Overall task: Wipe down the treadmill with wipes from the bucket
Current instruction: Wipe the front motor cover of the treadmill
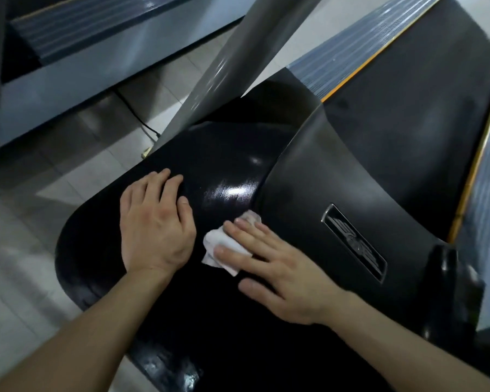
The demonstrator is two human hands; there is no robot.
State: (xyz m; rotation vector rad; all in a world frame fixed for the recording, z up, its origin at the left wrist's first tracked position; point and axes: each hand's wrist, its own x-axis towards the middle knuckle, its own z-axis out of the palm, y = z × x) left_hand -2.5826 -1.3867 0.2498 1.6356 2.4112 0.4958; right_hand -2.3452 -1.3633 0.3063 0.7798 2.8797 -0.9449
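- Right hand [277,267], centre of frame, lies flat with fingers straight and spread, pressing the wipe [227,247] onto the glossy black hood [238,171]. Its forearm enters from lower right.
- The crumpled wipe peeks out up-left of those fingers, just beside the left hand. Its long axis runs lower left to upper right.
- Left hand [156,222], left of centre, rests flat on the hood, fingers straight, holding nothing.
- Belt [408,108] at upper right; bucket not visible.
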